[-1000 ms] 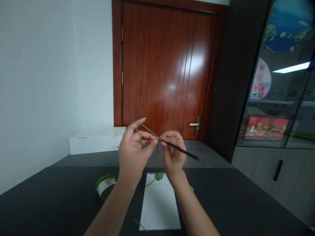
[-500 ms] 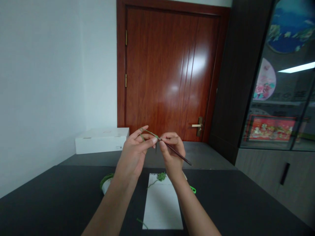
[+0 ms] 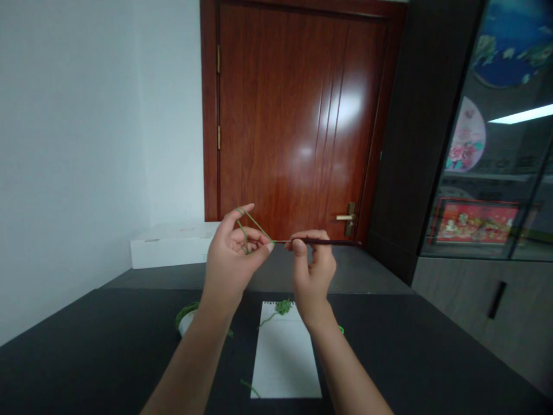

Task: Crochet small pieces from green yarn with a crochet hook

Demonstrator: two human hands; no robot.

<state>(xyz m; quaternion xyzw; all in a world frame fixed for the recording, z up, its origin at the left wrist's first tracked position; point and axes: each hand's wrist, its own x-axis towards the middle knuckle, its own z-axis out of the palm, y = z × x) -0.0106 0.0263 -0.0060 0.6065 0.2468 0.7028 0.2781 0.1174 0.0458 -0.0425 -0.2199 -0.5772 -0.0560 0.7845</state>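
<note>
My left hand is raised with green yarn looped over its fingers. The strand runs taut to the tip of a dark crochet hook, which lies nearly level. My right hand pinches that hook between thumb and fingers, a little apart from the left hand. Below them, a small green crocheted piece rests on a white spiral notepad. A green yarn ball with a white band is partly hidden behind my left forearm.
The dark table fills the lower view, with a small bright green item mostly behind my right wrist. A white box sits on a grey ledge beyond. Further back stand a wooden door and a glass-fronted cabinet.
The hook has swung from slanting down-right to nearly level. My right hand has moved rightward, stretching the yarn strand between the hands.
</note>
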